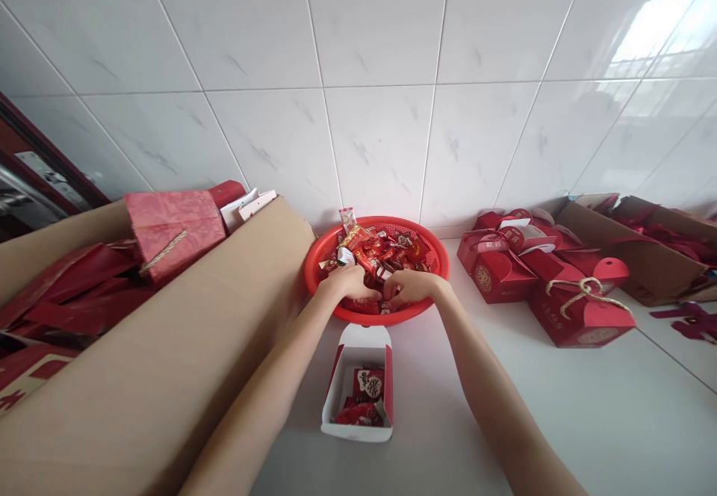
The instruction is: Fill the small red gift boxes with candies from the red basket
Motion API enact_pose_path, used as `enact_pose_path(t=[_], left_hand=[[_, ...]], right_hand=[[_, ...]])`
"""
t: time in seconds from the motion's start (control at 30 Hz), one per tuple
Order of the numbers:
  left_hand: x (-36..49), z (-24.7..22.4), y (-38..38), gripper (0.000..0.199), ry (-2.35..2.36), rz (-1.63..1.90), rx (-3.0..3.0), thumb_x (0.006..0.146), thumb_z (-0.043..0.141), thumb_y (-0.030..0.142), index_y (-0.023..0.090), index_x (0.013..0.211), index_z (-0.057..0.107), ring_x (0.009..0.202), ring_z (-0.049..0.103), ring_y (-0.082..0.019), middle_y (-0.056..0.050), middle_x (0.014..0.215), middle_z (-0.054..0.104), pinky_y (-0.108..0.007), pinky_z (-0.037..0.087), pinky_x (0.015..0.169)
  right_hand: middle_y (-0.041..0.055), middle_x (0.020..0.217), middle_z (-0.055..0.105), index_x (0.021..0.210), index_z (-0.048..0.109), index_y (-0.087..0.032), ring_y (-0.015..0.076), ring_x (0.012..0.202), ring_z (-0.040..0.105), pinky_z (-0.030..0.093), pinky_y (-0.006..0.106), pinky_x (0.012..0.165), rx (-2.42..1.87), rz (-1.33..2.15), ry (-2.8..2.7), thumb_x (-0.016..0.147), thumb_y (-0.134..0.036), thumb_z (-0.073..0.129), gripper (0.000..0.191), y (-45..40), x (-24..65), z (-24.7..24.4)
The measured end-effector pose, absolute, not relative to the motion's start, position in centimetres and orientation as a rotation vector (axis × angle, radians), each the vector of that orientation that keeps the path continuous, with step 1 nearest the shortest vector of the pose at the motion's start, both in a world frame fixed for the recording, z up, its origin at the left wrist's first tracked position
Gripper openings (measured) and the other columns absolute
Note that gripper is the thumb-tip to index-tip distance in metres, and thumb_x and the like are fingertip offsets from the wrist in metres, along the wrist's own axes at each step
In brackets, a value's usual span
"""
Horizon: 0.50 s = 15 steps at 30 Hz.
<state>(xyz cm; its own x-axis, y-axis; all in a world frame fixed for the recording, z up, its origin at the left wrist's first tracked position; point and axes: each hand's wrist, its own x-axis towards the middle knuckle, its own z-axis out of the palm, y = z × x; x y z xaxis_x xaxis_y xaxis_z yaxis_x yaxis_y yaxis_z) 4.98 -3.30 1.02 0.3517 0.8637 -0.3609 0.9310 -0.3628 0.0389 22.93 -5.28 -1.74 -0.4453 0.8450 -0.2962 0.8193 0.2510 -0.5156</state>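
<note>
A round red plastic basket [440,257] stands against the tiled wall, filled with wrapped candies [381,246] in red, gold and white. Both hands reach into its near side. My left hand [350,281] has its fingers bent down among the candies, their tips hidden. Close beside it, my right hand [408,287] has curled fingers at the candies; what they hold, if anything, is too small to make out. Between my forearms, in front of the basket, sits an open small box [330,406], white inside and red outside, with several red-wrapped pieces [364,399] in it.
A large cardboard carton [224,309] with red boxes and bags fills the left. Closed red gift boxes [576,302], one with a rope handle, stand at the right. Behind them is another carton [644,264], with dark red ribbon [691,322] nearby.
</note>
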Motion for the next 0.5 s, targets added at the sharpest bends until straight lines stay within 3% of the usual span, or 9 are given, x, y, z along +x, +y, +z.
enact_pose_path(t=[0.13,0.27,0.4,0.5], left_hand=[[5.4,0.6,-3.3,0.046,1.602,-0.382,2.377,0.072,0.073,0.054,0.017,0.098,0.074,0.102,0.071,-0.031,-0.015,0.109,0.076,-0.031,0.054,0.079],[5.4,0.5,-3.0,0.038,1.555,-0.428,2.398,0.075,0.071,0.053,0.018,0.09,0.074,0.099,0.071,-0.03,-0.014,0.104,0.077,-0.031,0.053,0.078],[5.7,0.6,-2.6,0.047,1.529,-0.504,2.404,0.069,0.076,0.055,0.017,0.095,0.075,0.098,0.072,-0.03,-0.016,0.111,0.076,-0.03,0.054,0.077],[6.0,0.5,-2.5,0.054,1.521,-0.522,2.397,0.067,0.078,0.056,0.014,0.1,0.075,0.101,0.071,-0.033,-0.019,0.114,0.074,-0.032,0.054,0.078]], right_hand=[[0.0024,0.09,0.075,0.079,0.073,-0.021,0.0198,0.086,0.069,0.046,0.024,0.069,-1.684,0.786,-2.223,0.078,-0.014,0.066,0.01,-5.1,22.9,-2.0],[0.0046,0.088,0.074,0.088,0.071,-0.02,0.0198,0.083,0.069,0.047,0.025,0.066,-1.77,0.557,-1.777,0.084,-0.013,0.055,0.018,-5.1,23.4,-2.0],[0.0043,0.089,0.074,0.097,0.07,-0.02,0.0181,0.074,0.069,0.05,0.026,0.065,-1.784,0.597,-1.487,0.084,-0.013,0.053,0.023,-5.0,23.8,-1.8],[0.0066,0.097,0.075,0.107,0.069,-0.019,0.0196,0.082,0.07,0.051,0.026,0.07,-1.816,0.626,-1.5,0.084,-0.013,0.055,0.027,-4.9,24.0,-1.9]])
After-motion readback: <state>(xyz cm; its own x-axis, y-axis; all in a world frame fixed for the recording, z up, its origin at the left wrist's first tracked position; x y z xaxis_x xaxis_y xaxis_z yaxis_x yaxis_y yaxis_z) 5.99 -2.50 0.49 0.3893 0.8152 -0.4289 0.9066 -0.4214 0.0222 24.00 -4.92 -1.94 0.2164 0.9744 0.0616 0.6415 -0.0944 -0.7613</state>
